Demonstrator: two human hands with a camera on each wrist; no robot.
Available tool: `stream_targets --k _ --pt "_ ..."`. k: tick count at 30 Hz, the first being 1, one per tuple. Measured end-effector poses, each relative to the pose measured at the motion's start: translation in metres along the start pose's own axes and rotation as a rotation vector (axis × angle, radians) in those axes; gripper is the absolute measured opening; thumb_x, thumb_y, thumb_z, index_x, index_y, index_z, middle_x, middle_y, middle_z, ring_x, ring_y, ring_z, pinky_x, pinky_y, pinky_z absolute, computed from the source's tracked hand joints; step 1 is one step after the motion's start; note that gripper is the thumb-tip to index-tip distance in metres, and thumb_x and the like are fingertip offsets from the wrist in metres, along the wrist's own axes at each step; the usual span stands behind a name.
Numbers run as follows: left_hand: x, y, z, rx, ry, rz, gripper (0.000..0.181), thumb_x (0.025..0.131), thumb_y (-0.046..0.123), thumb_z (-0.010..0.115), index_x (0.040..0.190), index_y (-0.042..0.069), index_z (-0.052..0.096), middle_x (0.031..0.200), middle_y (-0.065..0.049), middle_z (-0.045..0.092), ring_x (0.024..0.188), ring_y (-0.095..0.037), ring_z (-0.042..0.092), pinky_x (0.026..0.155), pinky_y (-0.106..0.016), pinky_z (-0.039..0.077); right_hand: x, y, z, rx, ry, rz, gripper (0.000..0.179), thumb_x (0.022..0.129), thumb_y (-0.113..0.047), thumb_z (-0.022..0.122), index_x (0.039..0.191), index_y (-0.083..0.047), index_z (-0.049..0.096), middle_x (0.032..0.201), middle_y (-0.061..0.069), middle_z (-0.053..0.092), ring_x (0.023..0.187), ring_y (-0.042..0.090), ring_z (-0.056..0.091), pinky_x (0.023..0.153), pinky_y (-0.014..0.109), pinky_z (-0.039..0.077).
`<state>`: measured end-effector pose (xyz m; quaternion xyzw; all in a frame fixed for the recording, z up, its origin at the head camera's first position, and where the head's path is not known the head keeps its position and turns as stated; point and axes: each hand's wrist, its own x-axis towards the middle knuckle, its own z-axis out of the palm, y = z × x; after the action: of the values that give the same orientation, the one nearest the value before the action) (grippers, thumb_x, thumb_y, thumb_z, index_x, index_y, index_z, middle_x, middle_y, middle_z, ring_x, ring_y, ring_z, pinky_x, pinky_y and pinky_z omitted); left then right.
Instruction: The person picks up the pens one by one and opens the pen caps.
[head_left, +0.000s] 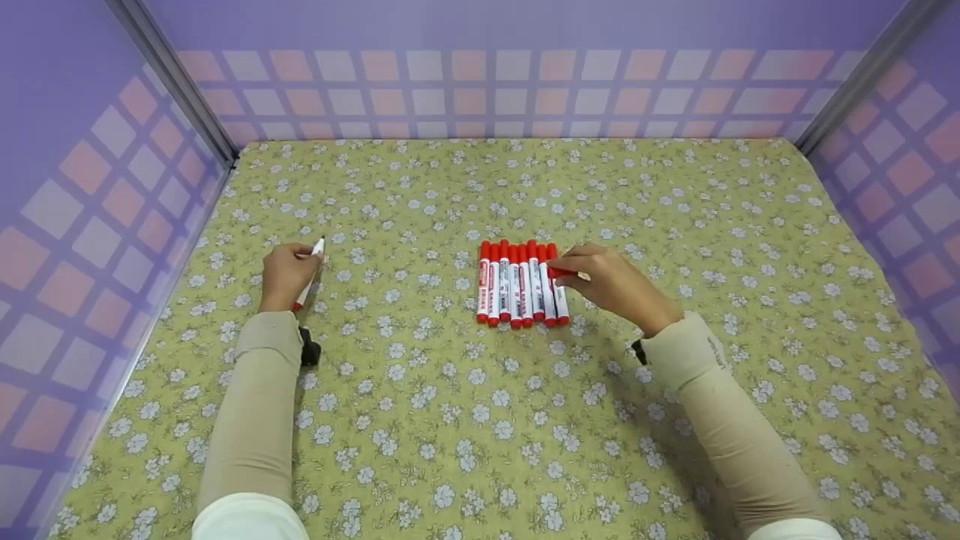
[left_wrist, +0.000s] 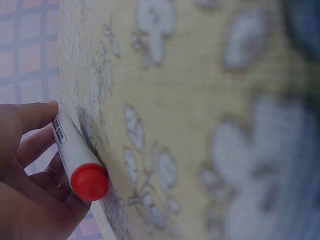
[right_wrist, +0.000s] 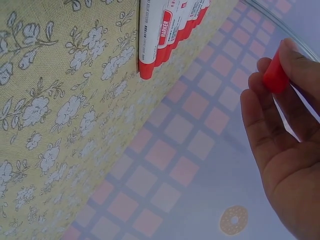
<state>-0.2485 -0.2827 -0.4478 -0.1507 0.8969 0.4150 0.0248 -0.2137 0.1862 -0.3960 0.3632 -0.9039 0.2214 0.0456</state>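
Note:
On the left, my left hand [head_left: 284, 274] pinches a white marker [left_wrist: 75, 142] by its barrel, thumb and fingers around it. The marker is uncapped, its dark tip facing away from me in the head view and its red end plug [left_wrist: 91, 182] toward me. My right hand [head_left: 611, 285] pinches a red marker cap [right_wrist: 276, 75] between thumb and fingertips. In the head view this hand is at the right end of a row of white markers [head_left: 514, 289] with red caps. The row lies side by side on the cloth, caps pointing away from me.
A yellow-green floral cloth [head_left: 420, 420] covers the table. Purple panels with a checked print [head_left: 487, 67] rise along the back and both sides, joined by grey corner posts [head_left: 180, 82].

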Motion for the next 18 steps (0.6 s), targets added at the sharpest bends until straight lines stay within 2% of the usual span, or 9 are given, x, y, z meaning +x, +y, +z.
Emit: stream_targets --k 9,18 --pt "-0.0024 0.0001 -0.0009 0.048 -0.008 -0.016 0.038 0.098 0.019 0.052 0.128 -0.003 0.057 0.120 -0.025 0.061 0.105 -0.036 0.060 0.088 -0.049 0.048 -0.0004 0.0023 0.0010 0.001 0.010 -0.021 0.027 0.089 -0.008 0.067 0.115 -0.005 0.071 0.103 0.011 0.070 0.090 0.022 0.067 0.075 0.033 0.057" --pt "-0.0036 0.0025 -0.0022 0.075 -0.047 -0.036 0.039 0.097 0.021 0.051 0.129 -0.002 0.056 0.121 -0.024 0.061 0.106 -0.036 0.060 0.089 -0.050 0.048 -0.0019 0.0044 0.0012 0.014 0.002 -0.044 0.026 0.089 -0.008 0.067 0.114 -0.005 0.071 0.102 0.011 0.070 0.088 0.021 0.067 0.074 0.033 0.057"
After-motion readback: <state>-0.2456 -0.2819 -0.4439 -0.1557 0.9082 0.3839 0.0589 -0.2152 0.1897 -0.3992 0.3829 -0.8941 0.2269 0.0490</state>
